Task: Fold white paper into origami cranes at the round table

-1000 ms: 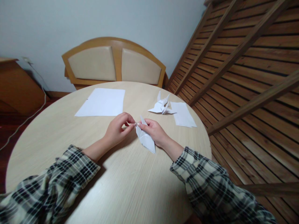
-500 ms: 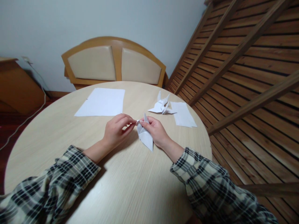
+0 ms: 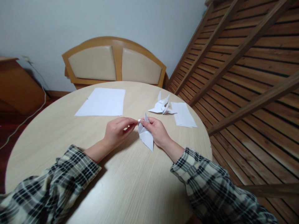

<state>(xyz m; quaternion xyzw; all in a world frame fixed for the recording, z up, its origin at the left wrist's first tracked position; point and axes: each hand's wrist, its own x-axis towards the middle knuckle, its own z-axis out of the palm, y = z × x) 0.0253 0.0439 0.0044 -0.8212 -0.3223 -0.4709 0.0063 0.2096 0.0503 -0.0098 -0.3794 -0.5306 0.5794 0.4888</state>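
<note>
A half-folded white paper figure (image 3: 146, 136) stands on edge on the round wooden table (image 3: 116, 183), near the middle. My right hand (image 3: 157, 132) is closed round its far side, thumb and fingers pinching the upper part. My left hand (image 3: 117, 130) reaches in from the left and pinches a small tip at the top of the same figure. Both forearms wear plaid sleeves and rest on the tabletop.
A finished white paper crane (image 3: 161, 105) sits at the back right beside a small stack of paper squares (image 3: 183, 114). A flat white sheet (image 3: 101, 102) lies at the back left. A padded wooden chair back (image 3: 114, 62) stands behind the table; slatted wood (image 3: 245, 77) fills the right.
Both hands have shifted slightly right with the figure. The left fingers have flattened and lowered toward the tip, and the figure's lower point has drawn in a little.
</note>
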